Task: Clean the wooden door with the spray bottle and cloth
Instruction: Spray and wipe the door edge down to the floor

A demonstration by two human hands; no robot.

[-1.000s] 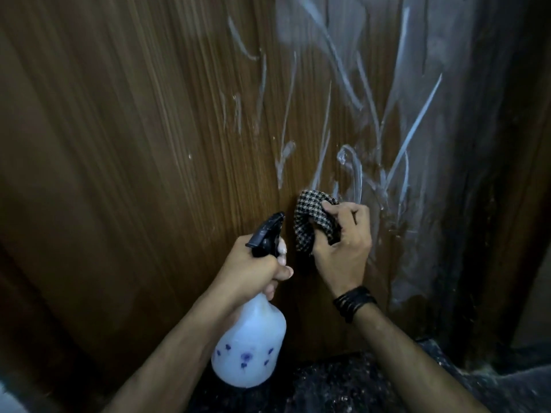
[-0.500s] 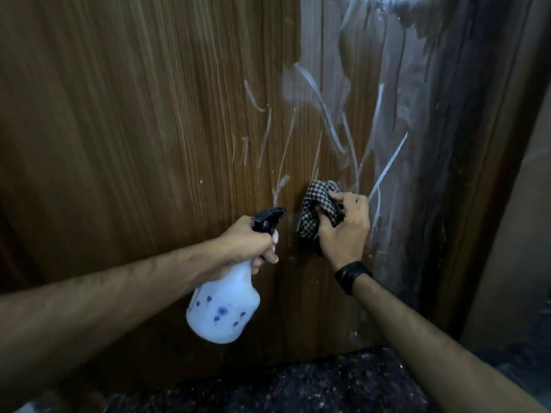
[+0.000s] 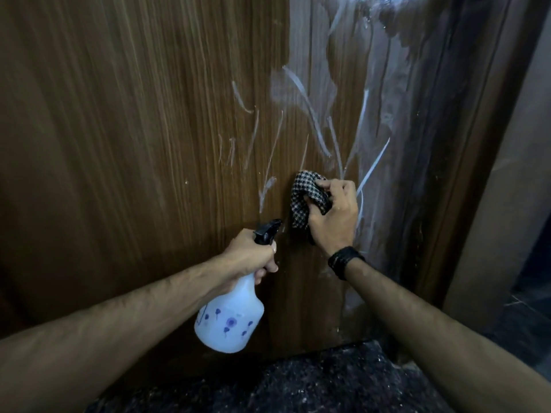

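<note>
Wooden door (image 3: 134, 144) bears white streaks (image 3: 307, 105) (dark floor (image 3: 298, 386) below).

A dark speckled floor (image 3: 313, 383) and a door frame (image 3: 489, 204) at right.

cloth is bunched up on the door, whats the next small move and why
Probably a wipe up and to the right. The right hand holds the checked cloth against the wooden door, and pale streaks cover the wood just above and right of it. The spray bottle in the left hand can likely wait.
</note>
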